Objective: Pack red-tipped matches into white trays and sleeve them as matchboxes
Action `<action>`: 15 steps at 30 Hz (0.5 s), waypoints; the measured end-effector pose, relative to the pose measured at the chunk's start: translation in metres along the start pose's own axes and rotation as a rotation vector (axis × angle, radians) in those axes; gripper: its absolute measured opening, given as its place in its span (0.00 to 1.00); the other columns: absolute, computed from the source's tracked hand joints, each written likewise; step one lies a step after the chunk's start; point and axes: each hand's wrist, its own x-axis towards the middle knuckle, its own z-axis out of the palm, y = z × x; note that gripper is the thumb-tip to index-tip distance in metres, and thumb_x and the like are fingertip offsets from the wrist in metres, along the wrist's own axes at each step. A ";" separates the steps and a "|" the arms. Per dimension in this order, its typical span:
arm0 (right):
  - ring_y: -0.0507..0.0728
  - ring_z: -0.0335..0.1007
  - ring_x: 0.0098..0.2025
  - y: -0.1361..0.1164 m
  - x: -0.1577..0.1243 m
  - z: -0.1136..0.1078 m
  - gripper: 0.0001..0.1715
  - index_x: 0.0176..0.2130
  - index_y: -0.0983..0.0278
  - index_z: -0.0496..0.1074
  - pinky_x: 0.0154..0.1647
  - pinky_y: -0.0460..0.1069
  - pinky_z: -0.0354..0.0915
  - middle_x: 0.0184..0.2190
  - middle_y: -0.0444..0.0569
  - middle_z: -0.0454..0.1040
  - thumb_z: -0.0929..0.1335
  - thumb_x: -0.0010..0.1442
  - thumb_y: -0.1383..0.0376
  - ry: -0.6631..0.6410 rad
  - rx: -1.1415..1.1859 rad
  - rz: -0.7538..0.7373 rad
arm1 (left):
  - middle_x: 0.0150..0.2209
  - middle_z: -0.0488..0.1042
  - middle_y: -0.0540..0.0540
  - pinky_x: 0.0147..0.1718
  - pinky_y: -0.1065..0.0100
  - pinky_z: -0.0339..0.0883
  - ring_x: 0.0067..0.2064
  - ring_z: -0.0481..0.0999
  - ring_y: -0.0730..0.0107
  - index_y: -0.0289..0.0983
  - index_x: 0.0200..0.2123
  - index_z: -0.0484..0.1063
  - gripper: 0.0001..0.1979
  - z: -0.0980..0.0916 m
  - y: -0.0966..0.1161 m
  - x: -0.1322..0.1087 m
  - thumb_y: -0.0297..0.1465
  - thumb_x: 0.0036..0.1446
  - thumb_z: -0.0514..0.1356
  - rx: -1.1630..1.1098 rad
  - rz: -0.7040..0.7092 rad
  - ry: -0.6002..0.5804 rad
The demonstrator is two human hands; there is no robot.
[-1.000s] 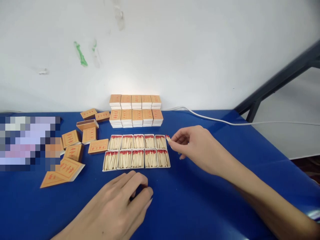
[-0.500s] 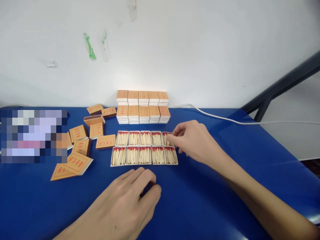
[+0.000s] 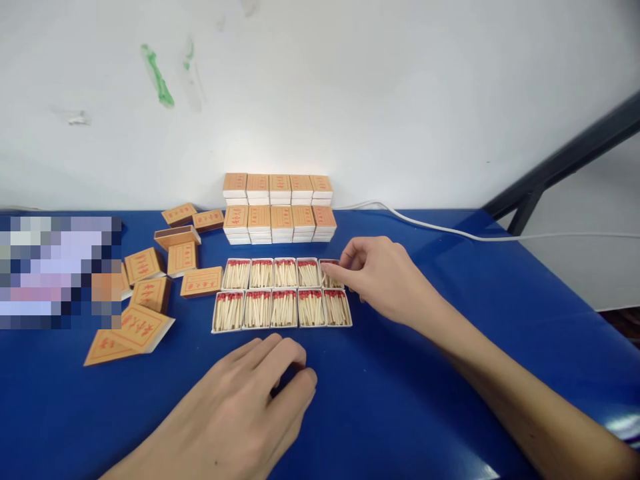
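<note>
Two rows of open matchbox trays [image 3: 260, 327] filled with red-tipped matches [image 3: 284, 310] lie side by side on the blue table. At the right end of the back row, my right hand [image 3: 383, 277] bends its thumb and fingers over the last tray [image 3: 332, 265]. The thumb touches the matches there; whatever is between the fingertips is hidden. My left hand [image 3: 255, 393] rests in front of the trays, loosely curved, a gap between thumb and forefinger, nothing visible in it.
Stacked matchboxes [image 3: 280, 219] stand behind the trays, near the white wall [image 3: 400, 100]. Several loose matchbox sleeves [image 3: 201, 281] lie to the left, beside a blurred-out object [image 3: 55, 267]. A white cable [image 3: 450, 232] runs along the back; a dark metal bar [image 3: 565, 163] slants at right.
The view has shifted slightly, so the things on the table sit a little further left. My right hand stays at the end tray, its thumb reaching further over it. My left hand has hardly moved.
</note>
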 end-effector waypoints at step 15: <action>0.56 0.74 0.24 0.004 0.001 -0.002 0.18 0.30 0.60 0.79 0.32 0.53 0.64 0.24 0.46 0.81 0.77 0.67 0.54 -0.073 0.024 -0.034 | 0.44 0.82 0.45 0.37 0.57 0.87 0.43 0.86 0.58 0.37 0.49 0.83 0.24 -0.003 0.000 0.003 0.21 0.80 0.46 0.006 0.008 -0.010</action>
